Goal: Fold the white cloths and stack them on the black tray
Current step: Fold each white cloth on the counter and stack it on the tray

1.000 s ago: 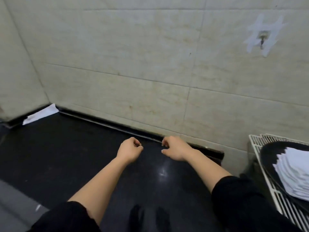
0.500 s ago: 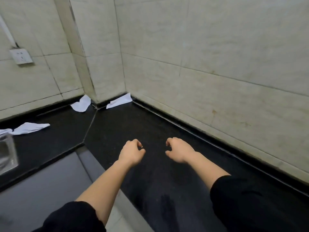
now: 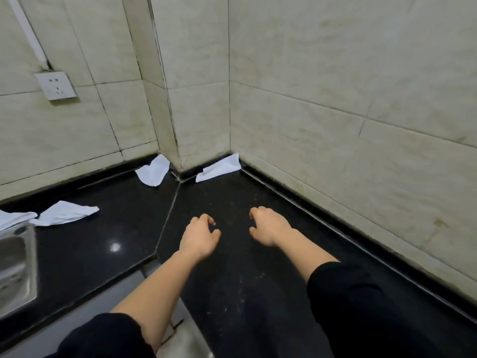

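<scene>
Both hands hover low over the black surface (image 3: 232, 293), well in front of the tiled pillar (image 3: 169, 112) that juts out of the wall corner. The left hand (image 3: 198, 236) has its fingers loosely curled, thumb near the forefinger, and holds nothing. The right hand (image 3: 268, 227), near it, is curled in the same slack way and is also empty. Whether either hand touches the surface I cannot tell.

Four white cloths lie loose and crumpled on the surface. The first cloth (image 3: 218, 168) lies at the pillar's right foot, against the wall. The second cloth (image 3: 153, 171) lies at the pillar's left foot. The third cloth (image 3: 64, 213) lies far left of the pillar. The fourth cloth (image 3: 13, 219) is beyond it, just behind the steel sink (image 3: 15, 267). A wall socket (image 3: 55, 85) sits high to the pillar's left.
</scene>
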`<move>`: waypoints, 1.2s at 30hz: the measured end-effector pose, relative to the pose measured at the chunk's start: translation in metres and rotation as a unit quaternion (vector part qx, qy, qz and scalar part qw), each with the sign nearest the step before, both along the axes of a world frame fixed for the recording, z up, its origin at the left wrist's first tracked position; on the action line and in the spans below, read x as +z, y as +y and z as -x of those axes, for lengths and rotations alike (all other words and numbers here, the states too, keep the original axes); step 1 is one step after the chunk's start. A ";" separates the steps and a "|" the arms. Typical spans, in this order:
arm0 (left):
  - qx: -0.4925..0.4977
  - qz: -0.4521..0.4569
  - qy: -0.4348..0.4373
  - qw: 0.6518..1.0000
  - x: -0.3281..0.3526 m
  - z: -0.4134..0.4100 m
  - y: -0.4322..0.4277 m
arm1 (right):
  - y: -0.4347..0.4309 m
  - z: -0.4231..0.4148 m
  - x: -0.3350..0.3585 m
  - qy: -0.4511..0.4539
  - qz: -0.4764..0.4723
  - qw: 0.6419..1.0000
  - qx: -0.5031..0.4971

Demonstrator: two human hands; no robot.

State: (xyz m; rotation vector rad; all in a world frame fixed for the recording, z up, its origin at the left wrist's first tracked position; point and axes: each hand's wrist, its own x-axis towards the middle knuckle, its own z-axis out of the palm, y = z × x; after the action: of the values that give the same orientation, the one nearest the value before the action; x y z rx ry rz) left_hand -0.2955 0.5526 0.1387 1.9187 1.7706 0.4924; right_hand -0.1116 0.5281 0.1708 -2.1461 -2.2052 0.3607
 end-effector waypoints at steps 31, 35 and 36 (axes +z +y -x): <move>-0.130 0.064 0.025 0.989 -0.130 0.058 0.435 | 0.388 0.078 -0.132 0.069 0.126 0.981 -0.128; -0.180 0.013 0.054 0.982 -0.149 0.050 0.457 | 0.421 0.079 -0.153 0.064 0.118 0.983 -0.128; -0.181 0.008 0.057 0.982 -0.155 0.047 0.464 | 0.431 0.080 -0.160 0.066 0.111 0.983 -0.129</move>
State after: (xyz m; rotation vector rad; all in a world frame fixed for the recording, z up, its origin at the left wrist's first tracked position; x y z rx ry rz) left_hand -0.3428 1.0162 -0.0163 2.2305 1.4353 0.2426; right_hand -0.1912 0.9589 0.0113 -2.4016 -1.8643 0.7396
